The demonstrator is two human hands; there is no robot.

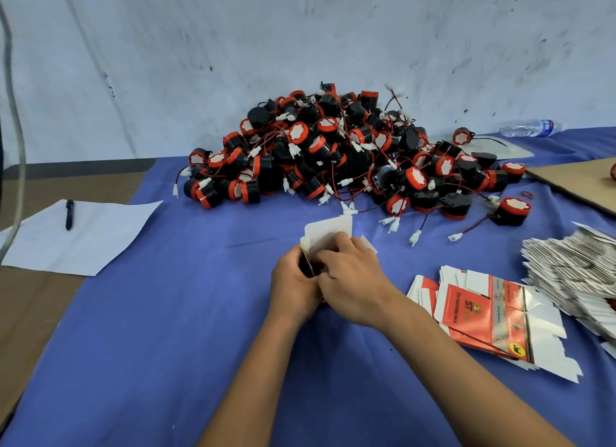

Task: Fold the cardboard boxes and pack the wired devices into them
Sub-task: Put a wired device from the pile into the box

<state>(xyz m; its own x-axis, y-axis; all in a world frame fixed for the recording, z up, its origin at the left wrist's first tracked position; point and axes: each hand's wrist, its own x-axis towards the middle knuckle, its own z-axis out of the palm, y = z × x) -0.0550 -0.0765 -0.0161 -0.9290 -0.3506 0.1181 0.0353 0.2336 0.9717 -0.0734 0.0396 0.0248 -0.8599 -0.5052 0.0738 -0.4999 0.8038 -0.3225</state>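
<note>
Both hands on one small white cardboard box (328,238), mid-table.
Left hand (291,285) grips its side; right hand (350,276) pinches its flap. Beyond: heap of black-and-red wired devices (340,153); right: flat printed red-and-white box blanks (483,316); blue tablecloth (166,330).

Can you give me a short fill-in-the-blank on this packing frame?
1. Both hands, left hand and right hand, hold one small ____.
2. The pen lies on a sheet of ____.
3. The table cloth is ____.
4. The flat boxes lie to the person's ____.

Missing: box; paper; blue; right
</note>
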